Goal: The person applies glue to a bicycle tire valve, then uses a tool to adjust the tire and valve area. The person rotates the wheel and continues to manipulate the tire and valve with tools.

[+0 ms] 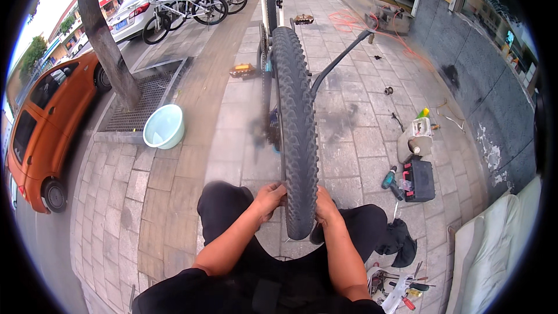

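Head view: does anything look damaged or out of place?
The tyre shows no obvious damage. On the right, the grey wall has ragged white patches, as if its finish had flaked; beyond, an orange hose or cable lies in loose tangles.

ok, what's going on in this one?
A person is down low at a bicycle tire, knees apart, with a bare hand on each side of its near end: left hand on the left, right hand on the right. The tire hides some of the fingers, so the exact grip isn't clear. On the paving to the right are a drill and a black toolbox; a pale basin sits off to the left.
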### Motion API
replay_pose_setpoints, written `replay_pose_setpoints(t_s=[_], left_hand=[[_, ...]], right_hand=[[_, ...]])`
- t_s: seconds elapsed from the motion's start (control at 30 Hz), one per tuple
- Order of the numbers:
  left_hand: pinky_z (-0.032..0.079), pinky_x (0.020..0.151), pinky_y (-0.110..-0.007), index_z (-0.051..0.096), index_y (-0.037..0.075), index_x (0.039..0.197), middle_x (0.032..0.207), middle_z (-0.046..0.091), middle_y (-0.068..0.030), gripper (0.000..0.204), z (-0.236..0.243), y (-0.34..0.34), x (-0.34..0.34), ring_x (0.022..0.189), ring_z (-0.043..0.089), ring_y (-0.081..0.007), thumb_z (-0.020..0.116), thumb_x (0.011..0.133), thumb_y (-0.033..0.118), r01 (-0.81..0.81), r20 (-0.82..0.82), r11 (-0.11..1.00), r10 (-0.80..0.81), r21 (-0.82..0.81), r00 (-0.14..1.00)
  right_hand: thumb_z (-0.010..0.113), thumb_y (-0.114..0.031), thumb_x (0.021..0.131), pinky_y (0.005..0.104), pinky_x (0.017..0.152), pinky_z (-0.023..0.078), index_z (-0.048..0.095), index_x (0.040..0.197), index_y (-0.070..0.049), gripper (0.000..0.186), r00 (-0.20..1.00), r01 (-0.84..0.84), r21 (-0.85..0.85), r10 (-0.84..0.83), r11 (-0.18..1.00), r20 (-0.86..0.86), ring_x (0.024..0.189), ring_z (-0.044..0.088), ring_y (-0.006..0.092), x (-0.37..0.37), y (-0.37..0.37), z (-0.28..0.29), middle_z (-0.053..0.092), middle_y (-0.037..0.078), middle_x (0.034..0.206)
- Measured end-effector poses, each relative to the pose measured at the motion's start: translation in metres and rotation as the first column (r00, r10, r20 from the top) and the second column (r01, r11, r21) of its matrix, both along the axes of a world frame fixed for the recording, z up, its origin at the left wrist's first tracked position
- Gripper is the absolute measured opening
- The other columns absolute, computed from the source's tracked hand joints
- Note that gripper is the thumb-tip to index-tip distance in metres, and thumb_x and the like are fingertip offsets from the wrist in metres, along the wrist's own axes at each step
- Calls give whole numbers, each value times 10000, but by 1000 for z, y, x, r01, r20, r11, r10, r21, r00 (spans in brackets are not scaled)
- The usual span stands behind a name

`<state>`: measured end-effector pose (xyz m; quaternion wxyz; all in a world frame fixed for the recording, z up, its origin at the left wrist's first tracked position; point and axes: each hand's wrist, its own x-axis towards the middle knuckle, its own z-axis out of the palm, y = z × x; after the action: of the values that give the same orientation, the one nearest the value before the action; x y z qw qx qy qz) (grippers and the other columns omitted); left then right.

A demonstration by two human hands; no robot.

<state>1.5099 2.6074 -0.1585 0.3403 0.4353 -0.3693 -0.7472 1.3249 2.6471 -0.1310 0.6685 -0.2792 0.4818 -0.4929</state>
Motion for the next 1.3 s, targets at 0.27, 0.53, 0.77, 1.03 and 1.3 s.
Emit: replay_pose_setpoints(t_s=[0.27,0.53,0.77,1.03,1.3], left_hand=[[534,889,-303,689,-18,1282,1114,740,-66,465,-14,-12,-3,994,681,-139,638,1063,390,84,89,994,-77,-75,993],[518,996,-362,595,-92,1388,1223,714,-169,647,8,-1,-6,1096,680,-218,658,1037,447,-53,177,988,79,-143,981],[531,988,-365,536,-116,1426,1288,679,-181,640,-1,-2,-21,1139,670,-219,705,1019,349,12,154,985,15,-175,988],[519,1032,-368,464,-101,1484,1333,666,-216,634,-73,4,-27,1211,655,-253,694,1023,267,-80,358,921,227,-381,906],[512,1037,-351,550,-97,1425,1276,697,-202,550,-36,6,-17,1196,659,-233,692,1024,252,-141,290,930,245,-339,925]], right_hand=[[626,-127,1011,303,657,546,731,1066,59,221,996,65,1,-65,998,69,770,691,164,2,0,-13,736,95,930],[730,-229,988,322,723,575,708,1229,-5,330,999,37,-9,-37,999,30,906,687,176,-24,8,-31,726,84,1011],[701,-269,1011,346,800,574,675,1291,11,396,999,-32,-66,32,997,6,942,683,173,-26,12,-72,718,85,1126],[698,-361,1023,322,858,533,689,1251,18,442,927,6,-109,-47,994,-373,978,660,153,-31,10,-47,733,76,1032],[722,-307,993,284,838,499,670,1225,83,457,888,209,-544,-391,813,-243,861,603,142,-28,33,100,680,72,1036]])
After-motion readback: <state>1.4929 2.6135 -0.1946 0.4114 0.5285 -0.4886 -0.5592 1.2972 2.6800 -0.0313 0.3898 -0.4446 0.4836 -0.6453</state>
